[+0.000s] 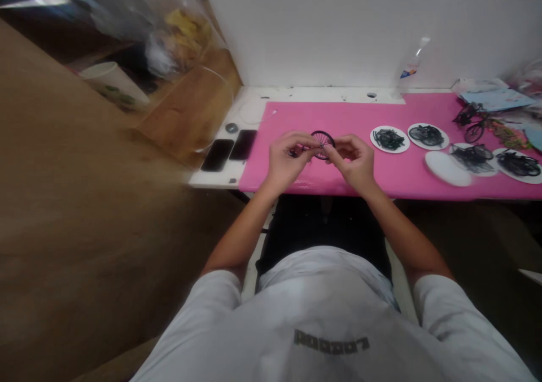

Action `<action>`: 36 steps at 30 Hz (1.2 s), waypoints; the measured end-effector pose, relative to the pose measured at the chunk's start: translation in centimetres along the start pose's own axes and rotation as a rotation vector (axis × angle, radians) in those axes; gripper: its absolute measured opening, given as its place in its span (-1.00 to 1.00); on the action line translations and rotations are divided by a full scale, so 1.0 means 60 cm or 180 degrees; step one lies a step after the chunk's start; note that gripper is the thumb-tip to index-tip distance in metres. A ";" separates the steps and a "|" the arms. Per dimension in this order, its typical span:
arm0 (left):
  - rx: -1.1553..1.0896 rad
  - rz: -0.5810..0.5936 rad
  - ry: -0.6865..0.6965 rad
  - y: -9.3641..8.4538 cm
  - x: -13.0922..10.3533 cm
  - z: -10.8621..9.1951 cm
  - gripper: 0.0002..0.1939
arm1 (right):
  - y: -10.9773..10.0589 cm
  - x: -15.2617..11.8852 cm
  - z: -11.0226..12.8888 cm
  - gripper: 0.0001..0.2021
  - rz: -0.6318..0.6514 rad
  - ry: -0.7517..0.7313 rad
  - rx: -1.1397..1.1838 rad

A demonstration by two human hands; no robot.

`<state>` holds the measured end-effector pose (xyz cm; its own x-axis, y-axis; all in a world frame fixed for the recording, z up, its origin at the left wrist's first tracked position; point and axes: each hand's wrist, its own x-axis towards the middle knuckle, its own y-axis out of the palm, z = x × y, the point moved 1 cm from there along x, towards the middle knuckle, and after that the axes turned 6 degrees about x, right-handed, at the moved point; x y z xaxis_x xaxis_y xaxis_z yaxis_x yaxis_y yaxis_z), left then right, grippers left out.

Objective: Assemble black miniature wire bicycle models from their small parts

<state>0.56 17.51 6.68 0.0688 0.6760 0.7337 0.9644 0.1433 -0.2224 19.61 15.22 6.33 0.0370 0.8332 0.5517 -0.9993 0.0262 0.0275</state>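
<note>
Between my hands, over the pink mat (pixel 342 116), is a small black spoked toy wheel (pixel 318 135), held upright. My left hand (pixel 288 159) is closed, its fingertips at the wheel's hub and left side; a small dark part shows under its fingers, its kind mostly hidden. From the other side my right hand (pixel 354 160) pinches the wheel near its middle with thumb and finger, the other fingers curled. A miniature black bicycle (pixel 473 123) stands at the far right of the mat.
White plates with black parts stand to the right, among them a near-left plate (pixel 396 150). Beside them is a blurred white plate (pixel 444 170). Two phones (pixel 217 155) lie at the left table edge. A plastic bottle (pixel 414 65) stands behind, against the white wall.
</note>
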 end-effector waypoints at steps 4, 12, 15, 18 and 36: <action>-0.0016 -0.0147 -0.0188 -0.001 0.002 0.007 -0.73 | -0.002 -0.003 -0.003 -0.63 -0.0017 -0.0186 -0.0249; 0.0085 -0.0087 -0.0450 -0.003 0.004 0.011 -0.46 | -0.009 -0.001 -0.002 -0.69 0.0037 -0.0499 -0.0573; -0.0001 0.0178 -0.0459 -0.004 0.003 0.006 -0.58 | -0.011 0.000 0.000 -0.71 0.0104 -0.0584 -0.0658; -0.0168 0.0344 -0.0466 -0.002 -0.001 0.003 -0.71 | -0.014 0.001 -0.001 -0.73 0.0189 -0.0597 -0.0690; 0.0088 0.0492 -0.0186 0.002 -0.005 0.005 -0.79 | -0.015 0.000 -0.014 -0.78 0.0196 -0.0735 -0.0825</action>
<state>0.60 17.53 6.25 0.2001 0.7323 0.6509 0.9360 0.0536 -0.3480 20.53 15.68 5.60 -0.0520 0.6914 0.7206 -0.9675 0.1439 -0.2079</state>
